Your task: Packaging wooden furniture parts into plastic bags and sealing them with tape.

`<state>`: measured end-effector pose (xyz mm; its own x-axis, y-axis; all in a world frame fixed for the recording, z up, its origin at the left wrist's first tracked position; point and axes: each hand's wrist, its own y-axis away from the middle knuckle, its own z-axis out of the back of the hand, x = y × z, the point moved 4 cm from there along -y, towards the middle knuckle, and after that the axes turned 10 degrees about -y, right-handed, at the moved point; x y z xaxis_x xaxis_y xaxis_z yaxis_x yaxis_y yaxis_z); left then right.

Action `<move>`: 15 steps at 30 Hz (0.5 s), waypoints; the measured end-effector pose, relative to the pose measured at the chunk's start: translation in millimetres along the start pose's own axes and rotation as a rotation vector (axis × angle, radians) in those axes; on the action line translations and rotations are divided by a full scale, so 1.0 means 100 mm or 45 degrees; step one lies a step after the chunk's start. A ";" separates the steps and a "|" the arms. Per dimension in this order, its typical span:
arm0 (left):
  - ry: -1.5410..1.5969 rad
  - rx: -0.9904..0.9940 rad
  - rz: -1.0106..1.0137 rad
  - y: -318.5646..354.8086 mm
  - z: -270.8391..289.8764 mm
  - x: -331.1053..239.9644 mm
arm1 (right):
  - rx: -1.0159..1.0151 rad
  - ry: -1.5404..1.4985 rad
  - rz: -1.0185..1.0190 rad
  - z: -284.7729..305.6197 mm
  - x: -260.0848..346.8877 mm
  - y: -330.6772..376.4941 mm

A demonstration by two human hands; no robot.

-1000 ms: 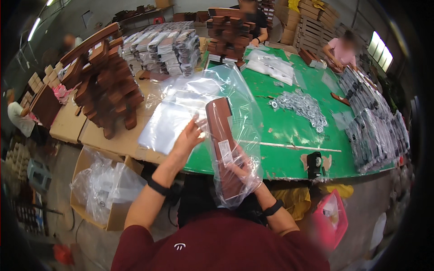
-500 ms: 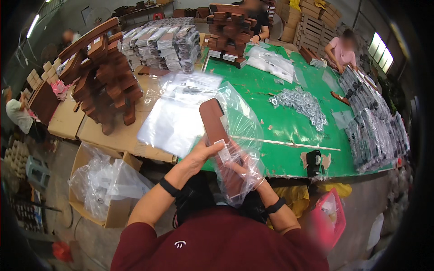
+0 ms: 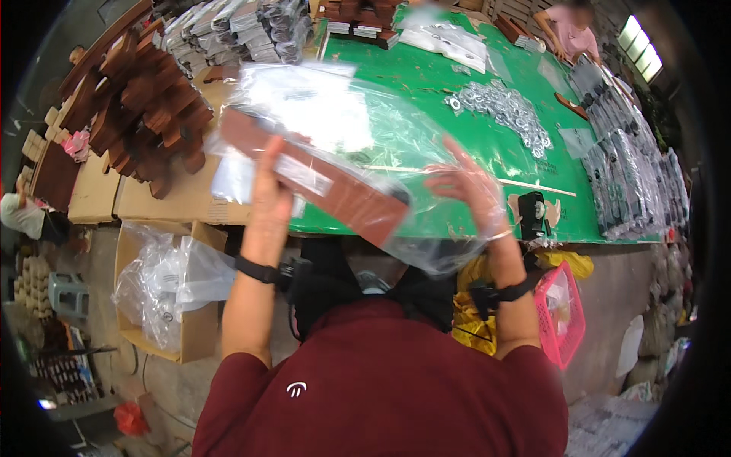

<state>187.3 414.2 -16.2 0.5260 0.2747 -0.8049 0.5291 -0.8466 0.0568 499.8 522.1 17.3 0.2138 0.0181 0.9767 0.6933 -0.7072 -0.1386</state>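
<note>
Green desk (image 3: pixel 560 169) spans mid-frame; left of centre, your left hand (image 3: pixel 270 183) clasps the brown block (image 3: pixel 348 201), while at centre right your right hand (image 3: pixel 474 186) spreads its fingers against clear film (image 3: pixel 445 257), grip unclear; best steady the block and ease the film gently

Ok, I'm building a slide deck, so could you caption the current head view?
Left hand holding a brown board, right hand at a clear plastic bag, at a green table.
</note>
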 end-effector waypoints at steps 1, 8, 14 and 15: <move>0.026 0.004 -0.047 -0.09 0.13 -0.12 | -0.026 0.056 0.021 0.22 0.11 0.10; 0.136 -0.183 -0.256 -0.14 0.66 -0.52 | -0.759 0.369 0.289 1.14 0.46 0.64; 0.050 -0.044 -0.217 0.00 0.28 -0.25 | -0.013 0.708 0.175 0.07 0.47 -0.29; 0.009 -0.007 -0.216 0.07 0.18 -0.23 | 0.087 0.719 0.074 -0.06 0.45 -0.43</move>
<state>166.8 393.5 -8.2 0.4334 0.4169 -0.7990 0.6144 -0.7853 -0.0765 476.0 549.1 68.0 -0.1348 -0.4133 0.9005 0.7382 -0.6482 -0.1870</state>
